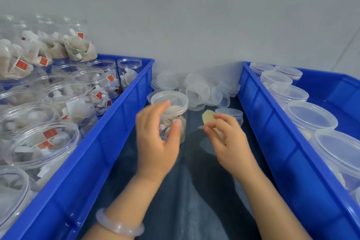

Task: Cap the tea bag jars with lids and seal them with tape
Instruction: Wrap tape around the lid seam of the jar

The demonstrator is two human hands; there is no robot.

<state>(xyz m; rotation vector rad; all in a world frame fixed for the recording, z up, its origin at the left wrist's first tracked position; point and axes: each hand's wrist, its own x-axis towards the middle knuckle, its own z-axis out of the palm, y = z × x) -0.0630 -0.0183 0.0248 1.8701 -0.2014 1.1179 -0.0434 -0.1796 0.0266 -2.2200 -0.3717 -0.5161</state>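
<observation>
**Capped tea bag jar in hand, tape beside it**

A clear plastic jar packed with tea bags stands upright on the dark surface between two crates. It carries a translucent lid and is gripped by the left hand. Just to its right, the right hand pinches the pale yellowish tape. Loose lids lie heaped at the far end of the surface. Open jars of red-tagged tea bags fill the left blue crate. Lidded jars stand in a row inside the right blue crate.
</observation>
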